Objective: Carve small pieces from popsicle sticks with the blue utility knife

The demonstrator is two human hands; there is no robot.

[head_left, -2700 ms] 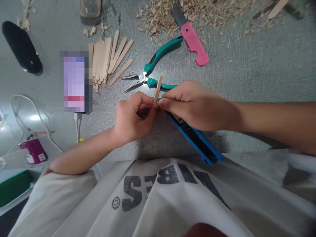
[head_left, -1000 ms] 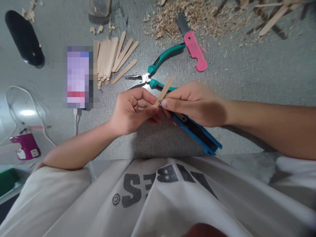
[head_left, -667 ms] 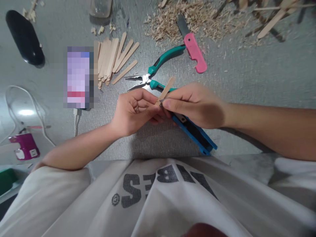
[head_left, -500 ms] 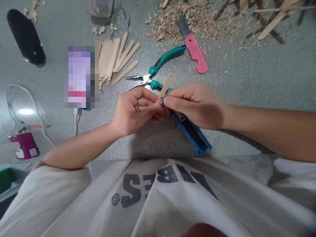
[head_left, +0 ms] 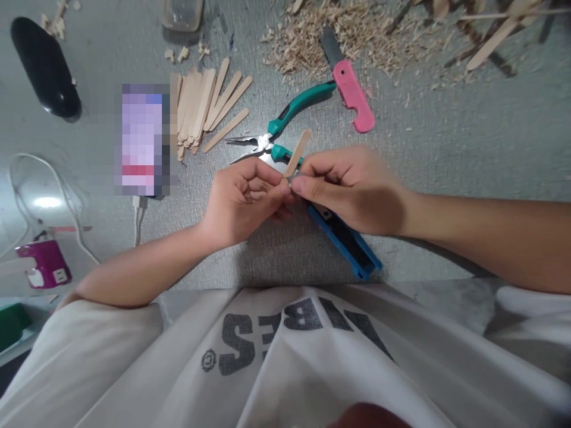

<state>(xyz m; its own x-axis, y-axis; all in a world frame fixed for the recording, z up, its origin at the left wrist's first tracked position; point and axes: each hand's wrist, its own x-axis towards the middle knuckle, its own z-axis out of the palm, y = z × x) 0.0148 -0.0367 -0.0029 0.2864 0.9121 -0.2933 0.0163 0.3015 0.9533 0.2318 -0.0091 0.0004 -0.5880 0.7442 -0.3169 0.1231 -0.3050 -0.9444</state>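
Has swung the long blue-and-black tool (head_left: 342, 239) tail leftward since a second ago! Holds it in the right hand (head_left: 352, 190), grip closed, grey metal tip (head_left: 292, 177) at the flat pale wooden stick (head_left: 298, 151), pinched low by the left hand (head_left: 236, 202) above the grey surface (head_left: 428, 142). Best brace firmly, fingertips clear.

- We see a glossy black oblong case (head_left: 45, 68) at upper left.
- We have a smartphone (head_left: 141, 131), its screen pixelated, with a white cable (head_left: 137, 219) in its near end.
- A purple power adapter (head_left: 52, 254) sits lower left.
- A clear plastic box (head_left: 182, 14) is cut off by our top edge.
- We find a pink-handled knife (head_left: 353, 96), blade among wood shavings (head_left: 303, 47), beside open green-handled long-nose pliers (head_left: 273, 127).
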